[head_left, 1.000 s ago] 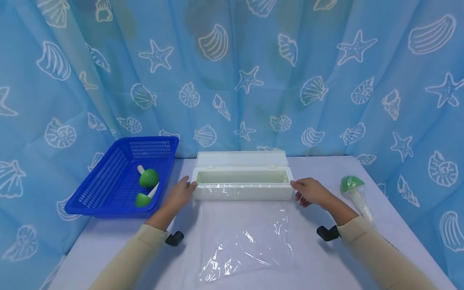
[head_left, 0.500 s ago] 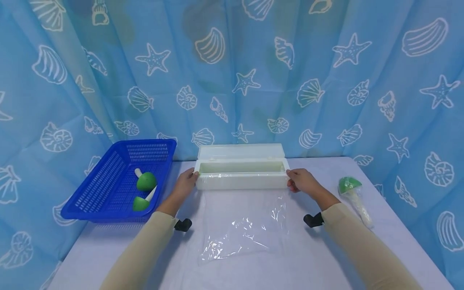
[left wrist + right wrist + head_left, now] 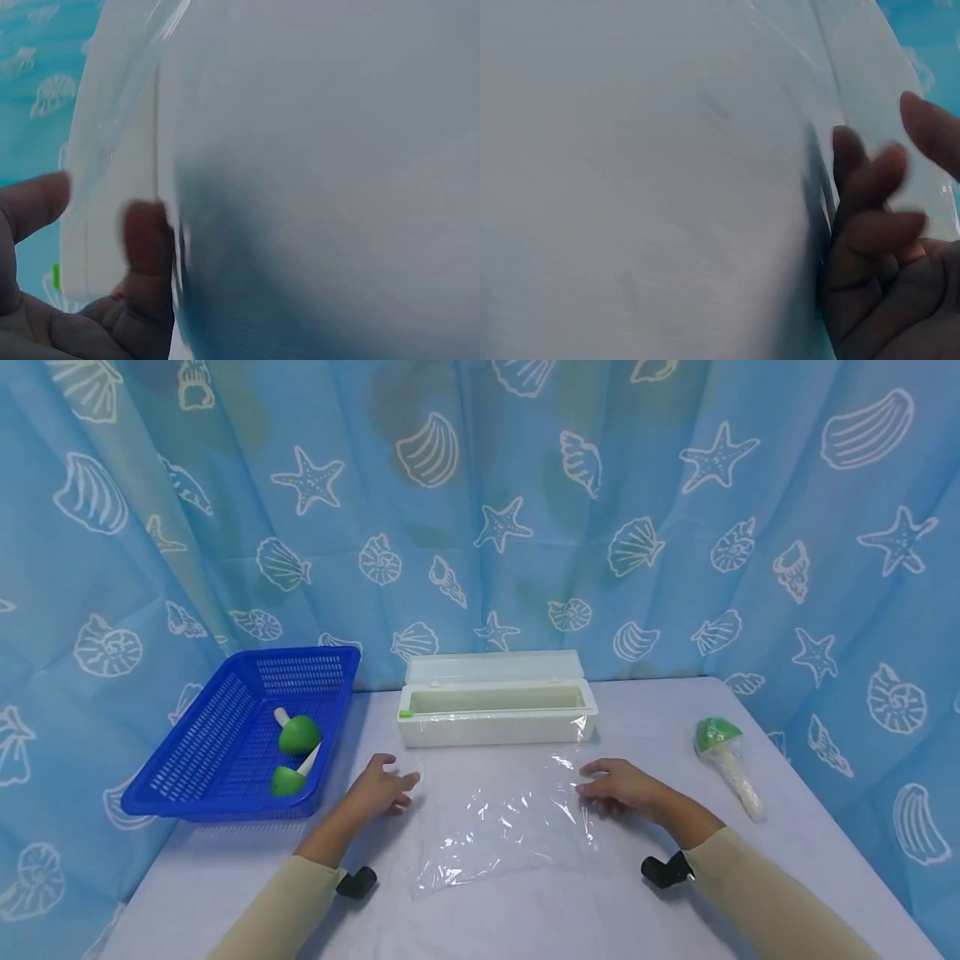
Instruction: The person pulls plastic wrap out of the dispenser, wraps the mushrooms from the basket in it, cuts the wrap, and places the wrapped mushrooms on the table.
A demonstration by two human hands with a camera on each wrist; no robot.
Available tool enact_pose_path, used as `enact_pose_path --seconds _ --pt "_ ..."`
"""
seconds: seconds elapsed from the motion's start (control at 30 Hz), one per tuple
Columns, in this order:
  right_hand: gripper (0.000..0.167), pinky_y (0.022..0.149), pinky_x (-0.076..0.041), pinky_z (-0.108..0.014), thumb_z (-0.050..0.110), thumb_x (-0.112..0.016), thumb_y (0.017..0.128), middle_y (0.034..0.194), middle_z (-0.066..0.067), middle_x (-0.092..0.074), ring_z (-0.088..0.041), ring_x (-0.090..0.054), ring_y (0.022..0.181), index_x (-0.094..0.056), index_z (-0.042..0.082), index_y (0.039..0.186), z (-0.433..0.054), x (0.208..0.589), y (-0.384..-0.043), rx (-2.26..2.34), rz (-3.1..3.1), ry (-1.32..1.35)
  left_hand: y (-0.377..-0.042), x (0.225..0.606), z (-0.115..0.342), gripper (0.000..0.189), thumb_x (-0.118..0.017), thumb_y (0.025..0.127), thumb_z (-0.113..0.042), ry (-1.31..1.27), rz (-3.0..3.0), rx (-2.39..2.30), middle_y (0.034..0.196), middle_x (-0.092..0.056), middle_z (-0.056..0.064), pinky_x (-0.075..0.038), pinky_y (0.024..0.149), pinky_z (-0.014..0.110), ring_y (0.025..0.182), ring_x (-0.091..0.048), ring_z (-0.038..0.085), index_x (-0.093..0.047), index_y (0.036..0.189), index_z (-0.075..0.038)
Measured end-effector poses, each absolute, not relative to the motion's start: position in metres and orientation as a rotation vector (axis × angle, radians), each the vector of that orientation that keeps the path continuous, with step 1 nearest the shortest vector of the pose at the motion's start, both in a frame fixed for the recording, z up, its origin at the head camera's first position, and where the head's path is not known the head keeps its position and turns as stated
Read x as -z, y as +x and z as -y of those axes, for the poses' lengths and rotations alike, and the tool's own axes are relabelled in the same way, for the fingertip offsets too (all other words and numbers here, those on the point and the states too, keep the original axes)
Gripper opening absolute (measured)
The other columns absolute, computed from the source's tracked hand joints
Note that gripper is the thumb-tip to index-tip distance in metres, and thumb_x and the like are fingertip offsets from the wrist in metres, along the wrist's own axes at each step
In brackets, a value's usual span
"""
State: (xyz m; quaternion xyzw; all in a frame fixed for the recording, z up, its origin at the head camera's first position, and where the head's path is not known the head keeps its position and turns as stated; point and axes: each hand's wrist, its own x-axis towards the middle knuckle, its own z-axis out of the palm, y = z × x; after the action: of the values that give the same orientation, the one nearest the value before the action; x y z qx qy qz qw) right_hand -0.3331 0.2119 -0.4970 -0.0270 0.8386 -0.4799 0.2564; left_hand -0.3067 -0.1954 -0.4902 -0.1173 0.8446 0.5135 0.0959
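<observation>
Nearest to me on the counter [image 3: 525, 931] lies a crinkled sheet of clear film [image 3: 510, 827], spread out with its slanting front edge toward me. Drawing out that sheet looks done to my eye, but nothing lies on it; I can't tell whether it has been cut free. By my count, one piece is finished and two are left.

My hands flank the sheet. My left hand [image 3: 381, 787] is at its left edge, thumb and fingers apart and pointing inward, with nothing gripped. My right hand [image 3: 618, 783] mirrors it at the other edge, thumb clear of loosely bent fingers, also holding nothing (whether any fingertip brushes the film, I can't say). Both forearms angle in from the near corners.

Off to the right, well apart from my hand, lies the wrapped green-and-white piece [image 3: 724, 753], cap away from me. To the left, the blue basket [image 3: 217, 807] holds two bare ones: a lower piece [image 3: 288, 782] and, farther back, an upper piece [image 3: 300, 737].

Beyond the sheet sits the white dispenser box [image 3: 498, 729], lid raised, film running up to its front. Behind everything hangs the shell-patterned curtain [image 3: 480, 460].
</observation>
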Motion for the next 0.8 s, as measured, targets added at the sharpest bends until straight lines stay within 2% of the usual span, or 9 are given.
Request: enact_pose_path --seconds 0.1,0.2,0.33,0.53,0.8 --pt "0.047 0.058 -0.041 -0.029 0.027 -0.074 0.085 0.077 -0.008 -0.06 -0.02 -0.052 0.061 -0.058 0.004 0.122 -0.21 0.5 -0.318 1.237 -2.3 -0.109 -0.288 0.493 0.196 0.075 -0.074 0.087 -0.023 -0.204 -2.532 -1.404 0.087 -0.065 0.011 -0.051 0.056 0.032 0.061 -0.061 0.02 -0.03 0.141 0.003" --pt "0.023 0.053 -0.037 -0.026 0.022 -0.074 0.085 0.073 -0.004 -0.059 -0.016 -0.047 0.056 -0.066 0.006 0.1 -0.209 0.5 -0.305 1.188 -2.292 -0.194 -0.274 0.494 0.194 0.07 -0.077 0.083 -0.019 -0.093 -2.57 -1.291 0.076 -0.063 0.006 -0.045 0.052 0.03 0.055 -0.055 0.018 -0.037 0.135 0.002" --pt "0.015 0.048 -0.033 -0.023 0.019 -0.075 0.084 0.068 -0.001 -0.06 -0.011 -0.044 0.052 -0.068 0.007 0.08 -0.21 0.501 -0.286 1.123 -2.278 -0.292 -0.254 0.491 0.191 0.064 -0.081 0.078 -0.015 0.024 -2.558 -1.212 0.071 -0.06 0.005 -0.042 0.05 0.029 0.053 -0.051 0.016 -0.041 0.125 0.001" --pt "0.016 0.045 -0.031 -0.023 0.018 -0.077 0.081 0.06 0.001 -0.057 -0.01 -0.04 0.048 -0.068 0.008 0.073 -0.213 0.502 -0.263 1.054 -2.287 -0.345 -0.229 0.488 0.189 0.063 -0.082 0.074 -0.008 0.125 -2.465 -1.188 0.068 -0.062 0.005 -0.041 0.048 0.03 0.05 -0.05 0.016 -0.039 0.12 0.001" --pt "0.019 0.049 -0.034 -0.025 0.016 -0.076 0.082 0.058 0.001 -0.053 -0.012 -0.044 0.05 -0.064 0.008 0.071 -0.214 0.492 -0.247 0.98 -2.381 -0.244 -0.217 0.486 0.193 0.048 -0.071 0.079 0.002 0.168 -2.49 -1.186 0.069 -0.058 0.004 -0.041 0.049 0.031 0.05 -0.048 0.016 -0.041 0.116 -0.001"
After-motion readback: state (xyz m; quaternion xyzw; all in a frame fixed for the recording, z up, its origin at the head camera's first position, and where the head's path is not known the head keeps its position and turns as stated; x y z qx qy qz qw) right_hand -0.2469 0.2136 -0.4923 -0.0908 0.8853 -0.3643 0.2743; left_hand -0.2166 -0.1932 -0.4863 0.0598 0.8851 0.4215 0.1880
